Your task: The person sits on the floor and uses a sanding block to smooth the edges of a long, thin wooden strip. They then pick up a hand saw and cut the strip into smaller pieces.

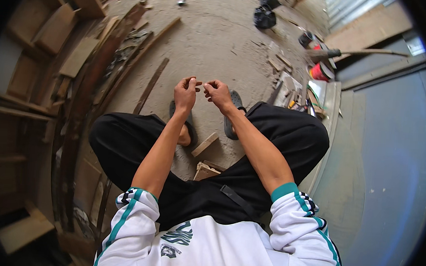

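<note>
Apparently our left hand (185,92) and right hand (218,94) sit close together at upper centre, fingers loosely curled; whether they pinch something tiny, we cannot tell. Below them, around the frame's centre, a short wood offcut (205,144) lies on the floor (214,44) near our grey right shoe (230,125). We judge it light, stiff, perhaps splintery, best held across its middle. It looks pale brown, flat and straight-edged.

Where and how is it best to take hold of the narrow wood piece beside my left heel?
Probably across its middle, coming from above: the wood piece is longer than wide, lies slanted on the floor, and both long edges look uncovered.
</note>
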A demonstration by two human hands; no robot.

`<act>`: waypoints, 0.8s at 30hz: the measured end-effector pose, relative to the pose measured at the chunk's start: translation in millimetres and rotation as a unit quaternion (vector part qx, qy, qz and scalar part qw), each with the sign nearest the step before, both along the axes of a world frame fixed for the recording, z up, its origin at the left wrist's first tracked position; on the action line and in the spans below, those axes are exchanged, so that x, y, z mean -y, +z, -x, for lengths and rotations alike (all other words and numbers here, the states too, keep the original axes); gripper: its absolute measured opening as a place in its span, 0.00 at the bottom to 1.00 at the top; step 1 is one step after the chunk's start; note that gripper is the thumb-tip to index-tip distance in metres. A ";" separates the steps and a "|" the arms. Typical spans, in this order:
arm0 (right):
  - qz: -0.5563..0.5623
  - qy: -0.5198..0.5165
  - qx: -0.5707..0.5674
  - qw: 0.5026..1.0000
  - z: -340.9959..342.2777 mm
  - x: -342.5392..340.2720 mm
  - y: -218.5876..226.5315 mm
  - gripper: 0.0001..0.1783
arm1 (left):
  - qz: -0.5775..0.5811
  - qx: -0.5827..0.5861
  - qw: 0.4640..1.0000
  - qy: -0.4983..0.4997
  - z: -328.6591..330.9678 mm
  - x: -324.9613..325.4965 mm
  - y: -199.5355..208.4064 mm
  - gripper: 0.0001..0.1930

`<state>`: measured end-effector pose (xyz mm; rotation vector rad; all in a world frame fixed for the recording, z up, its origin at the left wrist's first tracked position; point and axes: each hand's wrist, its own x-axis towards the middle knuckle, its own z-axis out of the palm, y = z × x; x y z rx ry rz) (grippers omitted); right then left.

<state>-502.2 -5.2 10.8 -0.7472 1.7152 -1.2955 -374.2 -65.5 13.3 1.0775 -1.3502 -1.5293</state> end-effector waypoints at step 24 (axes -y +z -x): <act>-0.335 -0.185 -0.143 0.913 253.3 -145.7 -159.3 0.15 | -0.113 0.151 0.950 -0.249 226.5 -52.7 -96.1 0.17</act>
